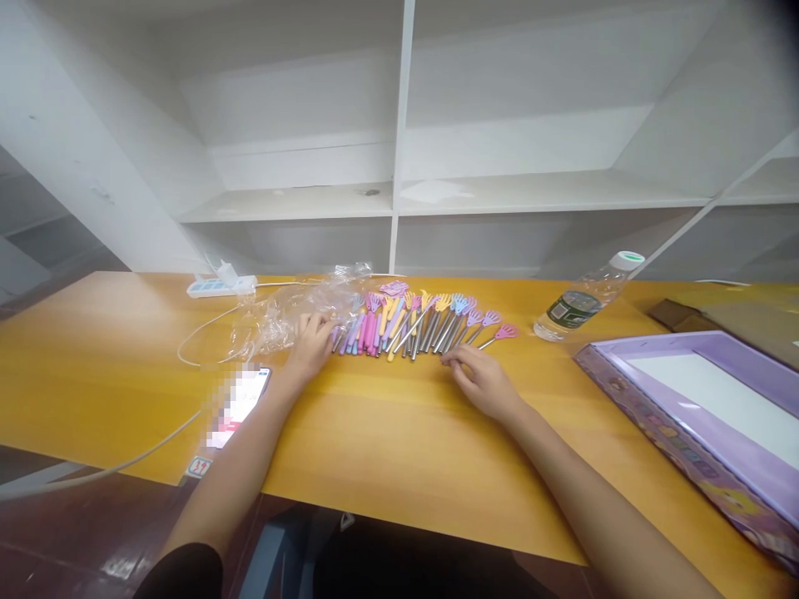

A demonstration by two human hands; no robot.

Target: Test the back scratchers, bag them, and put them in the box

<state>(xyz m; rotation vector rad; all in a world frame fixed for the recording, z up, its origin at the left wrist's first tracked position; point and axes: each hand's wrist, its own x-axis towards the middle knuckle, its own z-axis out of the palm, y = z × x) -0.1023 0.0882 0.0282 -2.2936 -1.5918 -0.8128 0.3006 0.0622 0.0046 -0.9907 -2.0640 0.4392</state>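
Small back scratchers [430,326] with hand-shaped heads in pink, yellow, blue and purple lie side by side in a row on the table, heads facing away from me. Some have bare metal rods, others coloured handles. My left hand [312,343] rests at the row's left end, fingers apart and loosely bent, beside a crumpled clear plastic bag [280,312]. At the right end, my right hand [482,378] has its fingers closed around the near end of the outermost scratcher, which has a pink head [507,331]. Its fingertips partly hide that rod.
A water bottle [578,306] leans right of the row. Farther right lie a purple tray-like box [655,441] and cardboard [742,312]. A phone [246,403] lies beside my left forearm. A power strip [218,287] with cables sits back left. White shelving [399,150] stands behind the table.
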